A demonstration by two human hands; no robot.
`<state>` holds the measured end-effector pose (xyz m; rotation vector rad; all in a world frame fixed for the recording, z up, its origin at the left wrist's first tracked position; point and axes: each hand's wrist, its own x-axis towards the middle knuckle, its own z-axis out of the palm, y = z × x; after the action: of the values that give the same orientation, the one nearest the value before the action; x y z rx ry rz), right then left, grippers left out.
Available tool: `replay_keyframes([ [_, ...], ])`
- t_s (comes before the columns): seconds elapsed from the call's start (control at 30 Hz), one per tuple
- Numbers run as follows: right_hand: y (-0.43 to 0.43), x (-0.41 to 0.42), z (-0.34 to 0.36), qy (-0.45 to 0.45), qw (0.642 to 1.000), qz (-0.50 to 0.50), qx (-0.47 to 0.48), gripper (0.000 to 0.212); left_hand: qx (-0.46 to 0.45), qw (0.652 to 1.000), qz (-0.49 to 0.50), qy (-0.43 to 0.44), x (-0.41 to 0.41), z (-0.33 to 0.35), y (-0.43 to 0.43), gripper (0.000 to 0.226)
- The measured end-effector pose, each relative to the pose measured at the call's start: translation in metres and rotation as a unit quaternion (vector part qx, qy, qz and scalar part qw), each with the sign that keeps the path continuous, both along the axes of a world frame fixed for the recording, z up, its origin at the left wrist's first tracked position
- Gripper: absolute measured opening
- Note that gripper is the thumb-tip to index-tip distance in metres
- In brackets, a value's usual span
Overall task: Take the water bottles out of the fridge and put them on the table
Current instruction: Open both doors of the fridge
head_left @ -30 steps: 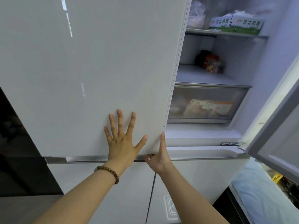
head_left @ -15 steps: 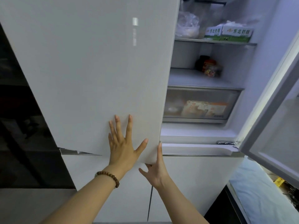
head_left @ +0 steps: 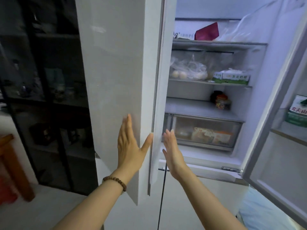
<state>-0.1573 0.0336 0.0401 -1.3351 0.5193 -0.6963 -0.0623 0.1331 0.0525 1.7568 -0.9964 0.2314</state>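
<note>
The white fridge stands in front of me with both upper doors swung out. My left hand lies flat on the outer face of the left door, fingers straight, thumb near the door's edge. My right hand is flat with straight fingers just inside that door's edge, beside its white seal. The right door hangs wide open at the right. In its door shelf sit green-labelled packs, partly cut off by the frame edge. No water bottle shows plainly on the shelves.
Fridge shelves hold bagged food, a green-and-white carton, a jar with a red lid and a clear drawer. A dark glass cabinet stands left, a wooden stool beside it. Pale blue cloth lies lower right.
The left fridge door has swung open toward me and to the left, with my left hand flat on its front. My right hand has moved off the bottom edge to inside the door.
</note>
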Motion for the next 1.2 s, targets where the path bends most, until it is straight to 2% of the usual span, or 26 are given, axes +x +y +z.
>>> replay_keyframes([
  [0.1,0.024,0.004,0.019,0.006,0.999,0.029,-0.024,0.089,-0.001,0.997,0.034,0.062,0.002,0.014,0.027,0.087],
  [0.17,0.037,0.004,0.018,0.011,0.999,0.026,-0.036,0.078,-0.009,0.997,0.047,0.058,0.003,0.021,0.047,0.086],
  [0.3,0.053,0.002,0.023,0.049,0.995,0.056,-0.072,0.078,-0.064,0.995,0.059,0.037,0.001,0.047,0.077,0.09],
  [0.43,0.067,0.007,0.042,0.072,0.982,0.115,-0.128,0.073,-0.097,0.992,0.079,0.007,0.0,0.067,0.095,0.104],
  [0.53,0.081,0.016,0.055,0.07,0.972,0.157,-0.162,0.063,-0.107,0.985,0.129,0.035,0.008,0.076,0.108,0.117],
  [0.63,0.102,0.031,0.072,0.056,0.96,0.209,-0.175,0.051,-0.094,0.974,0.201,0.048,0.026,0.083,0.126,0.129],
  [0.7,0.118,0.046,0.081,0.055,0.954,0.237,-0.174,0.05,-0.088,0.967,0.228,0.065,0.038,0.088,0.14,0.135],
  [0.87,0.154,0.083,0.089,0.063,0.942,0.284,-0.167,0.055,-0.057,0.957,0.26,0.119,0.075,0.102,0.173,0.148],
  [1.0,0.181,0.107,0.095,0.067,0.924,0.331,-0.18,0.05,-0.036,0.955,0.276,0.096,0.103,0.107,0.202,0.146],
  [1.1,0.196,0.121,0.1,0.052,0.925,0.302,-0.226,0.036,-0.039,0.963,0.257,0.075,0.123,0.115,0.22,0.138],
  [1.2,0.2,0.134,0.104,-0.027,0.939,0.198,-0.279,0.027,-0.029,0.967,0.239,0.087,0.146,0.119,0.239,0.138],
])
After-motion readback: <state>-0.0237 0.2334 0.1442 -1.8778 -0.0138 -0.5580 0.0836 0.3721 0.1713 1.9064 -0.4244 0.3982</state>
